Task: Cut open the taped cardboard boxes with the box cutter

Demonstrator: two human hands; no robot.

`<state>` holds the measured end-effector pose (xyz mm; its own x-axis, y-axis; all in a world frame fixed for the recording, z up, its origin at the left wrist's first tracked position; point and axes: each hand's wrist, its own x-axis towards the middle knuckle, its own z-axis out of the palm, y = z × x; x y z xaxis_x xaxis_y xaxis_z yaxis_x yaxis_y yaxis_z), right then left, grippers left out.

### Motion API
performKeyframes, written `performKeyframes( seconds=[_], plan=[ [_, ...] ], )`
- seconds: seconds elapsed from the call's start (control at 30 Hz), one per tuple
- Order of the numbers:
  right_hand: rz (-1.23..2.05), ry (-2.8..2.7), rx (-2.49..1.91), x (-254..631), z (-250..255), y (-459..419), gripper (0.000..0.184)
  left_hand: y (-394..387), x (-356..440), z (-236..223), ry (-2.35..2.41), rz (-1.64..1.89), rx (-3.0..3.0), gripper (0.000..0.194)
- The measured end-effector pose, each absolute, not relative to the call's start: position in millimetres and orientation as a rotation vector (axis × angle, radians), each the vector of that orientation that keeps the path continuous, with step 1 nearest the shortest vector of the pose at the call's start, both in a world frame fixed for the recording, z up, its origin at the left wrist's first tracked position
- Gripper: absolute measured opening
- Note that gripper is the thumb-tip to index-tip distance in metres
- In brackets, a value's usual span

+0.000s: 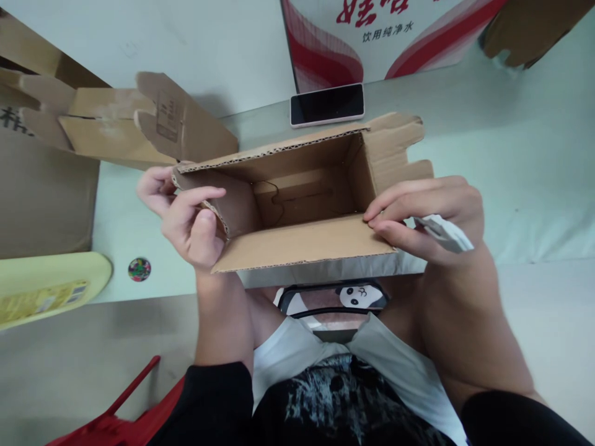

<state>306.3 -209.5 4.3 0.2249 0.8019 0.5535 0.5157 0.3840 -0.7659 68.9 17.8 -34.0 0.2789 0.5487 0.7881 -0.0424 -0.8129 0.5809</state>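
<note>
- The left hand (193, 217) has its grip on the left end of the cardboard box (302, 244), pinching the end flap; one finger reaches over the rim.
- The right hand (427, 214) grasps the box at its near right corner, fingertips on the near flap, with a whitish scrap (446, 234) tucked between its fingers.
- The box lies between the hands, over the near side of the table (525, 155), its opening towards the wearer and its right end flap sticking outward.
- Risk: with only edges and flaps pinched, an uneven pull could crease or tear the cardboard, or let a corner slip. The scrap could also drop if the right fingers spread.
- Pose: both forearms come up from the near side, wrists bent, palms turned inward, hands about level.
- Just beyond the box is a phone (328, 105), by a red and white carton (325, 59).
- At left stand another open box (186, 121), a round patterned disc (139, 269) and a yellow container (51, 288).
</note>
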Motion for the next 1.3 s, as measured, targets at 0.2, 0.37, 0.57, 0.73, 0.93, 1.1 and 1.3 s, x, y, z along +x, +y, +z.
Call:
performKeyframes(
  seconds=[0.2, 0.37, 0.57, 0.73, 0.93, 1.1, 1.3],
  plan=[
    [0.13, -1.297, -1.311, 303.3, -3.4, -200.0, 0.012, 13.6, 67.1, -31.8, 0.413, 1.709, 2.129, 0.032],
    [-0.035, -1.064, -1.417, 302.8, -18.2, -195.2, 0.025, 4.9, 71.6, -27.6, 0.395, 1.811, 2.125, 0.029],
    [0.052, -1.138, -1.545, 307.9, -19.2, -201.6, 0.04, -6.2, 71.9, -21.2, 0.674, 1.838, 2.19, 0.035],
    [0.065, -1.225, -1.491, 310.5, -22.8, -203.1, 0.057, 2.5, 65.0, -22.5, 0.743, 1.609, 2.35, 0.044],
    [0.282, -1.156, -1.459, 305.2, -17.4, -203.3, 0.058, 14.1, 70.0, -27.8, 0.493, 1.651, 2.217, 0.05],
    [0.315, -1.113, -1.53, 303.9, -7.5, -202.9, 0.043, 27.8, 70.1, -43.7, 0.288, 1.695, 2.104, 0.067],
    [0.266, -1.17, -1.466, 306.2, -16.9, -202.2, 0.041, 19.9, 76.4, -47.1, 0.377, 1.692, 1.994, 0.052]
  ],
)
